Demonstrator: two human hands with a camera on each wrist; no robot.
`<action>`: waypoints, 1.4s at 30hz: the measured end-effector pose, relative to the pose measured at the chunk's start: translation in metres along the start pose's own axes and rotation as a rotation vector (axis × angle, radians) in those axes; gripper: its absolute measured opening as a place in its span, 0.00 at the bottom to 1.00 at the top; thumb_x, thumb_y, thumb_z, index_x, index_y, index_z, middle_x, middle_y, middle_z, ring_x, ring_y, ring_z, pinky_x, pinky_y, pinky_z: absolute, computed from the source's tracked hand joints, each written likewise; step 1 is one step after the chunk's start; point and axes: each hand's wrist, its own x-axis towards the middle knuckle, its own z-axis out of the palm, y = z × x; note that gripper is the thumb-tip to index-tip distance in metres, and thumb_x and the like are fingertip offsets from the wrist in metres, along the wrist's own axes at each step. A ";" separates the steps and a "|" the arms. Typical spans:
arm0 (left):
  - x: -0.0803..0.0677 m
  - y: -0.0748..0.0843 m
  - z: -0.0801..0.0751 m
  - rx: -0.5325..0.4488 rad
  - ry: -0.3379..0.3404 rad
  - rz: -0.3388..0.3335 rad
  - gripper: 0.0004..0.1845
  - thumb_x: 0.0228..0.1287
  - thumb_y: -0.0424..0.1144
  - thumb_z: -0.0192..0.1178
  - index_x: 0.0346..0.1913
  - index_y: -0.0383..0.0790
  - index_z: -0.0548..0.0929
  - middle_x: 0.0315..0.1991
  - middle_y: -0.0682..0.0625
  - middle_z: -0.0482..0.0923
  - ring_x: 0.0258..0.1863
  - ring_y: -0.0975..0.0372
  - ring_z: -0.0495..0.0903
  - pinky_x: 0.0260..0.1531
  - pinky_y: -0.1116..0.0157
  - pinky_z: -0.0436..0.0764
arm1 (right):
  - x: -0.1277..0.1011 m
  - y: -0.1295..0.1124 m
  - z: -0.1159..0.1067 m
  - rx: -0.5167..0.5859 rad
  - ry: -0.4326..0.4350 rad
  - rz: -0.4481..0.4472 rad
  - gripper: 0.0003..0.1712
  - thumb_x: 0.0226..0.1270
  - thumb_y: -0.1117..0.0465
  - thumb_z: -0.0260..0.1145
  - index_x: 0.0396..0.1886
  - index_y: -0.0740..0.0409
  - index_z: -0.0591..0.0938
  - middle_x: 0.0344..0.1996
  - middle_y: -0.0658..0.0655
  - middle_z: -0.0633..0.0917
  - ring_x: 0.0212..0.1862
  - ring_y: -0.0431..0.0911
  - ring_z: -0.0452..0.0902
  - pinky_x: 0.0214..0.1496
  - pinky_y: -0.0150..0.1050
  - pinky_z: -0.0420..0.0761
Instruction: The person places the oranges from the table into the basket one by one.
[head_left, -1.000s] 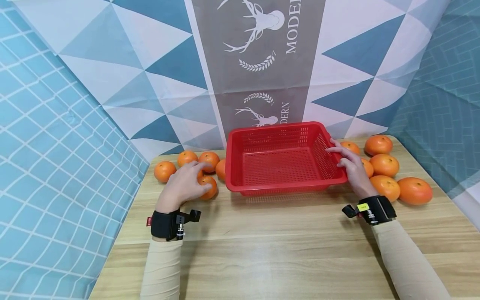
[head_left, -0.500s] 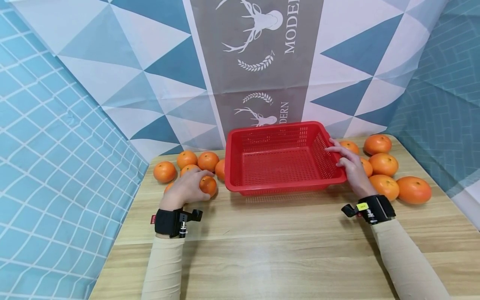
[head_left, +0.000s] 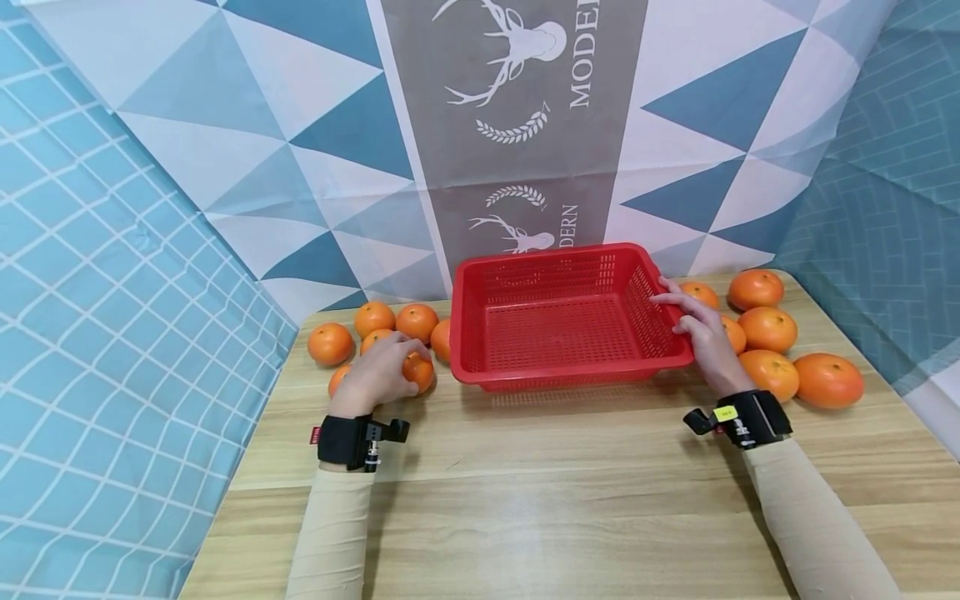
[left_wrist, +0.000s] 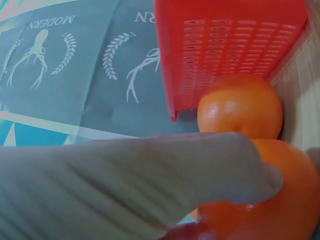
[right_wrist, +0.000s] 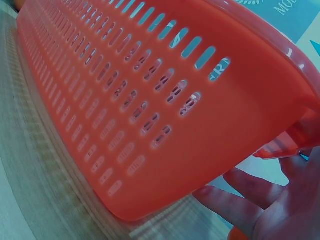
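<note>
My left hand point(head_left: 378, 375) grips an orange point(head_left: 420, 377) beside the left end of a red plastic basket point(head_left: 555, 372). In the left wrist view, the thumb point(left_wrist: 250, 170) lies across this orange point(left_wrist: 280, 205), and another orange point(left_wrist: 240, 105) sits between it and the basket's slotted wall. At the basket's right end, my right hand point(head_left: 707, 337) holds the rim, its fingers reaching over the edge. The right wrist view has the fingers point(right_wrist: 235, 205) at the corner of the slotted wall point(right_wrist: 215, 115). Inside, the basket's mesh floor is bare.
More oranges point(head_left: 330, 343) cluster around the left hand at the table's back left. Larger orange fruits point(head_left: 768, 330) lie right of the basket, close to the right wrist. The wooden table point(head_left: 540, 492) backs onto a patterned cloth wall point(head_left: 517, 150).
The left hand has come down and slightly right, and its fingers have closed round the orange. The right hand and basket have stayed in place.
</note>
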 end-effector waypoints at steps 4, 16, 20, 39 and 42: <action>0.002 -0.002 0.003 0.003 0.009 -0.002 0.21 0.65 0.34 0.80 0.60 0.49 0.89 0.66 0.40 0.81 0.66 0.43 0.75 0.64 0.40 0.84 | 0.000 0.000 -0.001 0.001 -0.001 0.006 0.34 0.75 0.74 0.44 0.77 0.64 0.77 0.95 0.52 0.55 0.94 0.64 0.44 0.59 0.18 0.84; 0.006 -0.006 0.007 -0.019 0.031 0.010 0.24 0.66 0.36 0.79 0.63 0.50 0.88 0.68 0.40 0.82 0.67 0.41 0.75 0.64 0.39 0.84 | 0.001 0.000 -0.001 -0.016 0.002 0.013 0.35 0.75 0.73 0.45 0.79 0.64 0.76 0.95 0.52 0.55 0.94 0.64 0.44 0.59 0.17 0.82; 0.006 -0.006 0.007 -0.016 0.036 0.024 0.24 0.65 0.36 0.80 0.63 0.49 0.89 0.67 0.39 0.82 0.65 0.41 0.76 0.65 0.39 0.84 | 0.001 0.000 -0.001 -0.015 0.002 0.010 0.35 0.75 0.74 0.45 0.79 0.65 0.76 0.95 0.52 0.55 0.94 0.64 0.44 0.59 0.16 0.82; 0.000 -0.009 -0.002 -0.006 0.149 0.108 0.22 0.61 0.35 0.79 0.59 0.43 0.90 0.59 0.37 0.83 0.58 0.41 0.79 0.60 0.43 0.84 | 0.001 -0.001 -0.001 -0.008 0.000 -0.002 0.35 0.74 0.74 0.44 0.78 0.65 0.76 0.95 0.52 0.55 0.94 0.62 0.45 0.59 0.17 0.82; -0.004 -0.008 -0.006 -0.018 0.172 0.105 0.22 0.61 0.35 0.78 0.60 0.43 0.89 0.60 0.36 0.82 0.59 0.41 0.79 0.59 0.43 0.85 | 0.001 -0.002 0.000 -0.007 -0.001 -0.007 0.34 0.74 0.74 0.44 0.77 0.66 0.77 0.95 0.53 0.56 0.94 0.62 0.45 0.59 0.17 0.82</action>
